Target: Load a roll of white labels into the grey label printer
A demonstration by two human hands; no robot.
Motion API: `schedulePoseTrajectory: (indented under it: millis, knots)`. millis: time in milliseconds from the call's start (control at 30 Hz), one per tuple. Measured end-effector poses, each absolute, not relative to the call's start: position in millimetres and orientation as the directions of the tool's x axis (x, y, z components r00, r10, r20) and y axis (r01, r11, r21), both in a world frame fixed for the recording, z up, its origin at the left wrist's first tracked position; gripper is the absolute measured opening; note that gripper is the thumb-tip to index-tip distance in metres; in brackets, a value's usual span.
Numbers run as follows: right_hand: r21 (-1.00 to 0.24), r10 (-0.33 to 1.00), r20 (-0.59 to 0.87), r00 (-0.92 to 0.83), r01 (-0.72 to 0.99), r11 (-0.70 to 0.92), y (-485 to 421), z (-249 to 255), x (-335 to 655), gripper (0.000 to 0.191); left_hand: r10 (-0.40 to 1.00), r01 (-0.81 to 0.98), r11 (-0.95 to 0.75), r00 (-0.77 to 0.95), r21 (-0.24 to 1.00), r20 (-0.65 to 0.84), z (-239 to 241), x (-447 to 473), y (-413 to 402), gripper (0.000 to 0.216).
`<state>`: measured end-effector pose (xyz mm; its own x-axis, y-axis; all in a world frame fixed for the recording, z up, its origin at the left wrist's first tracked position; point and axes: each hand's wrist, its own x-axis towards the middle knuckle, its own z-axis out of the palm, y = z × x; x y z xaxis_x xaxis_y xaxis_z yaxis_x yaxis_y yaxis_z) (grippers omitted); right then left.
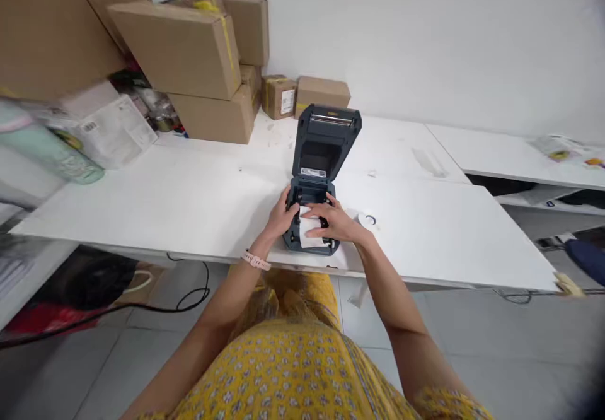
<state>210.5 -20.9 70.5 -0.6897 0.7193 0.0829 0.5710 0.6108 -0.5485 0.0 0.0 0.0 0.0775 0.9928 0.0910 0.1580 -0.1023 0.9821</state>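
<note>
- Both forearms reach forward over the edge of the white table [208, 199], elbows apart, the two hands close together at one label printer.
- The left hand [280, 218], its wrist in one pink band [256, 260], lies along the printer's left side, thumb over the rim; whether it grips, I cannot tell.
- The right hand [333, 221] comes in from the right, palm down, fingers parted and laid over one white paper strip [309, 238].
- That one dark label printer [321, 183] stands near the table's front edge, lid raised, the strip inside its base.
- One small white roll [366, 219] lies just right of the printer.
- Two small cartons [322, 94] sit side by side against the wall.
- One mint-green bottle [51, 149] leans at far left.
</note>
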Motion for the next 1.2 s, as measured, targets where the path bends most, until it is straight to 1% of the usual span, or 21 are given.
schedulePoseTrajectory:
  millis: [300, 567, 767, 933, 1000, 1033, 1100, 1133, 1167, 1200]
  knots:
    - [-0.508, 0.758, 0.067, -0.649, 0.632, 0.586, -30.3, 71.3, 206.0, 0.049, 0.991, 0.188, -0.108, 0.104, 0.976, 0.09, -0.7, -2.3, -0.8, 0.069]
    - [-0.526, 0.794, 0.058, -0.605, 0.657, 0.539, -32.7, 64.2, 206.3, 0.048, 0.988, 0.203, -0.127, 0.114, 0.971, 0.106, 4.6, -2.5, -2.2, 0.07]
    - [-0.539, 0.788, 0.063, -0.612, 0.644, 0.543, -31.5, 65.3, 206.5, 0.048, 0.986, 0.174, -0.064, 0.163, 0.983, 0.036, 5.4, -5.1, -4.6, 0.074]
    - [-0.543, 0.789, 0.063, -0.612, 0.642, 0.541, -32.0, 66.1, 206.2, 0.047, 0.984, 0.174, -0.093, 0.167, 0.98, 0.064, 4.3, -6.5, -3.1, 0.074]
    - [-0.546, 0.791, 0.066, -0.609, 0.641, 0.539, -32.0, 65.6, 206.3, 0.047, 0.985, 0.234, -0.136, 0.132, 0.963, 0.107, 9.9, -5.3, -6.6, 0.071]
    - [-0.548, 0.792, 0.068, -0.606, 0.641, 0.537, -32.0, 65.2, 206.3, 0.047, 0.983, 0.289, -0.181, 0.096, 0.94, 0.16, 14.6, -4.2, -10.1, 0.068]
    - [-0.551, 0.795, 0.074, -0.602, 0.64, 0.535, -31.8, 64.5, 206.2, 0.047, 0.943, 0.425, -0.315, 0.034, 0.849, 0.332, 26.6, -0.9, -20.5, 0.057]
    - [-0.55, 0.797, 0.078, -0.599, 0.641, 0.535, -31.6, 64.3, 205.9, 0.047, 0.902, 0.475, -0.398, 0.045, 0.785, 0.43, 32.9, 1.1, -26.5, 0.047]
    - [-0.547, 0.798, 0.08, -0.598, 0.643, 0.537, -31.5, 64.4, 205.3, 0.047, 0.859, 0.492, -0.479, 0.095, 0.727, 0.502, 38.8, 2.9, -32.4, 0.035]
    - [-0.543, 0.796, 0.079, -0.6, 0.644, 0.539, -31.3, 64.8, 204.6, 0.049, 0.823, 0.489, -0.547, 0.164, 0.68, 0.544, 43.8, 4.5, -37.8, 0.026]
